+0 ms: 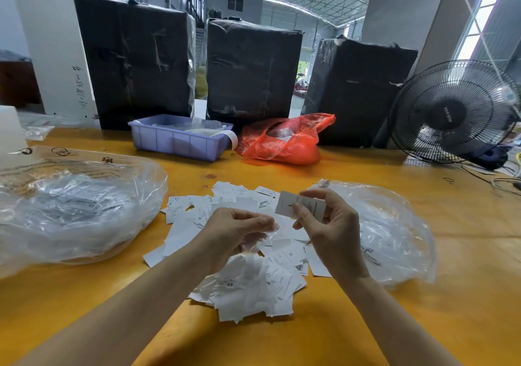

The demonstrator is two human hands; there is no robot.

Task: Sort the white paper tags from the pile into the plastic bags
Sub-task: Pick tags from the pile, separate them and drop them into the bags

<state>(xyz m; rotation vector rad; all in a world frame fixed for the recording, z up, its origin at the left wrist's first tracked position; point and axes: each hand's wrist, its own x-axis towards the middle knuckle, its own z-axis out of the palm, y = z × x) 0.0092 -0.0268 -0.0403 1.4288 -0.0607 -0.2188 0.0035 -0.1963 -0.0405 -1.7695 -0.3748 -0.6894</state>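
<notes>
The right hand [327, 224] pinches a small white rectangular paper tag marked "L" [300, 206] between thumb and fingers, raised above the loose pile of white paper size tags [248, 275] that lies spread on the orange-yellow wooden counter [423, 323]. The tag's long axis runs roughly left to right, tilted slightly down toward the right, with its printed face turned toward the camera.

The left hand [239, 229] hovers just beside it to the left, fingers curled; a thin clear or white scrap seems to sit at its fingertips, but I cannot tell whether that grip really holds something.

What the coming move turns on is which bag is nearer the held tag. The crumpled clear plastic bag on the right [394, 233] lies just beside and beyond the right hand, its mouth apparently facing the pile, so a short swing rightward would probably reach it. The larger clear plastic bag of tags on the left [76, 210] sits well apart, across the pile and past the left hand; delivering there would likely mean crossing over or passing the tag to the left hand.

Many tags remain in the pile, with "XS" and "M" markings readable, so the sorting looks far from finished.
</notes>
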